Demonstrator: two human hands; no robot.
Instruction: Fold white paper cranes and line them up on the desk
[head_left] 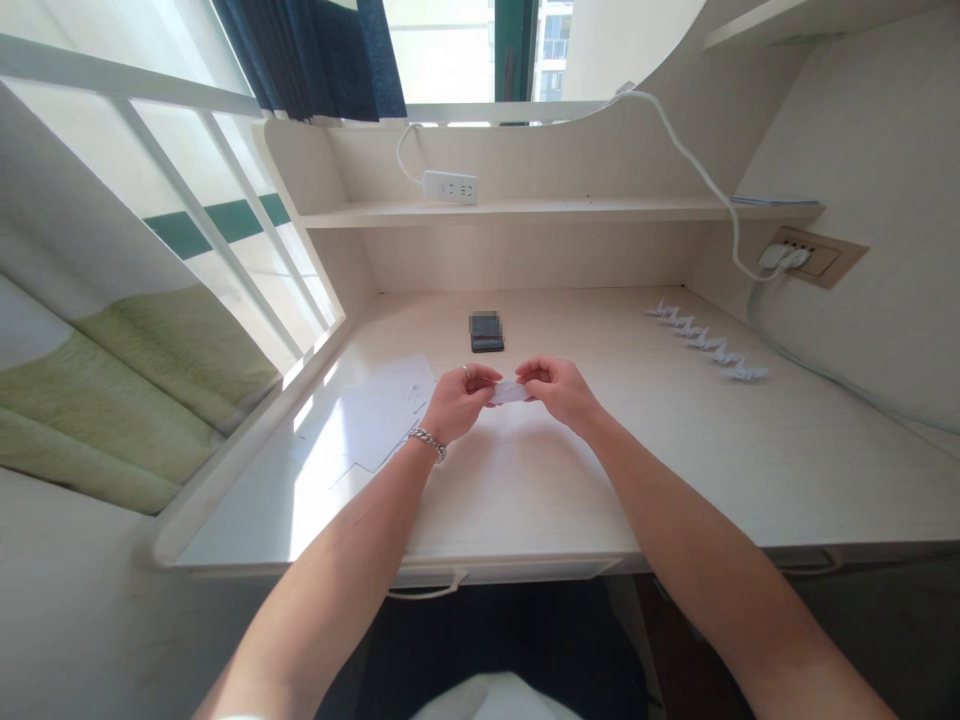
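Between my two hands is a small folded piece of white paper (510,391), held a little above the desk (517,500). My left hand (459,400) pinches its left end between thumb and fingers; a ring and a chain bracelet are on this side. My right hand (556,388) grips the right end in the same way. The paper's finer folds are too small to make out. Off to the right, several white paper cranes (705,340) stand in a slanting row.
White paper sheets (375,405) lie on the left of the desk in sunlight. A dark phone-like object (487,332) rests beyond my hands. On the shelf (540,209) sits a white power strip (450,187). A white cable (697,165) hangs down to the wall socket (817,256).
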